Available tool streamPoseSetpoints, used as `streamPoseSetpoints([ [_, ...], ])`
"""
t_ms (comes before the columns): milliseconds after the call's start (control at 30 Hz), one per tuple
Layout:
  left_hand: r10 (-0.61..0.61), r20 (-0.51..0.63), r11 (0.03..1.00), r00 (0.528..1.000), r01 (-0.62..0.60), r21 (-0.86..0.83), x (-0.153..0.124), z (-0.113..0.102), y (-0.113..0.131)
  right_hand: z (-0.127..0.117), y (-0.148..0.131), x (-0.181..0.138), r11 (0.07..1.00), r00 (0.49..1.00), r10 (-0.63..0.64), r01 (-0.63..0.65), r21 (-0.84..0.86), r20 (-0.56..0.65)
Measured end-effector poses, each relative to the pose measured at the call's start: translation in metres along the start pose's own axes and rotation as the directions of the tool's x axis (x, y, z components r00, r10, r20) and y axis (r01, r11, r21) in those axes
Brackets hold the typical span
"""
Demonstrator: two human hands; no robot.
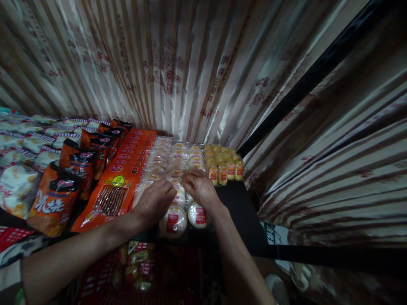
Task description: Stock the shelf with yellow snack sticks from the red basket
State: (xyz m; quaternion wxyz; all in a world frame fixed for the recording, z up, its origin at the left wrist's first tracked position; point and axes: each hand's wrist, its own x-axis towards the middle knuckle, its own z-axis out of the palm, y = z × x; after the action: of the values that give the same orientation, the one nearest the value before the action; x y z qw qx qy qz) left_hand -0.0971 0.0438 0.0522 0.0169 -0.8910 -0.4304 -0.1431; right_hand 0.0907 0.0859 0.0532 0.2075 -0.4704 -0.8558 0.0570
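Note:
My left hand (154, 200) and my right hand (200, 188) rest side by side on rows of small clear-wrapped white buns with red labels (173, 221) laid out on a dark shelf (237, 207). Both hands are palm down with fingers curled onto the packets, their fingertips nearly meeting over one packet (178, 183). Whether either hand grips a packet is hidden by the fingers. More rows of the same buns (176, 157) run back toward the curtain.
An orange flat pack of sausage sticks (119, 182) lies left of the buns. Orange-and-black snack bags (74, 171) and pale bags (19, 146) fill the left. Small yellow packets (224, 165) sit right. A striped curtain (190, 72) hangs behind; a lower shelf of goods (136, 267) lies below.

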Motion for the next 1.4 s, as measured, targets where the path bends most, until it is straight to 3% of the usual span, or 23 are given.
streamPoseSetpoints([
  [200, -0.106, 0.065, 0.994, 0.992, 0.108, -0.024, -0.016, 0.003, 0.018, 0.002, 0.001, -0.001, 1.000, 1.000, 0.000, 0.000, 0.004, -0.013],
  [333, 0.011, 0.061, 0.996, 0.998, -0.016, 0.084, -0.029, 0.005, 0.036, 0.003, 0.002, -0.001, 1.000, 1.000, -0.002, 0.002, 0.015, -0.019],
  [400, 0.046, 0.023, 0.988, 0.999, -0.049, 0.143, -0.037, 0.010, 0.045, 0.004, 0.002, -0.001, 1.000, 1.000, 0.001, -0.001, 0.014, -0.022],
  [533, -0.041, -0.125, 0.987, 0.991, 0.059, 0.147, -0.051, 0.023, 0.059, 0.003, 0.001, -0.001, 1.000, 0.999, 0.023, -0.023, 0.009, -0.022],
  [667, 0.052, -0.108, 0.992, 0.993, -0.039, 0.121, -0.063, 0.032, 0.067, 0.002, 0.000, -0.001, 1.000, 1.000, 0.010, -0.010, 0.004, -0.014],
  [733, 0.074, -0.130, 0.993, 0.989, -0.061, 0.102, -0.068, 0.035, 0.068, 0.002, 0.000, -0.001, 1.000, 1.000, 0.002, -0.002, 0.009, -0.011],
  [867, 0.005, -0.216, 0.998, 0.976, 0.010, 0.069, -0.068, 0.039, 0.066, 0.002, 0.000, 0.000, 1.000, 1.000, 0.015, -0.015, -0.001, -0.013],
  [1167, -0.083, -0.278, 0.991, 0.957, 0.108, 0.078, -0.054, 0.053, 0.057, 0.004, 0.000, 0.000, 1.000, 1.000, 0.020, -0.019, 0.023, -0.021],
  [1400, -0.074, -0.339, 0.996, 0.938, 0.087, 0.022, -0.056, 0.059, 0.057, -0.001, -0.001, -0.001, 0.999, 0.998, 0.030, -0.028, 0.047, -0.063],
])
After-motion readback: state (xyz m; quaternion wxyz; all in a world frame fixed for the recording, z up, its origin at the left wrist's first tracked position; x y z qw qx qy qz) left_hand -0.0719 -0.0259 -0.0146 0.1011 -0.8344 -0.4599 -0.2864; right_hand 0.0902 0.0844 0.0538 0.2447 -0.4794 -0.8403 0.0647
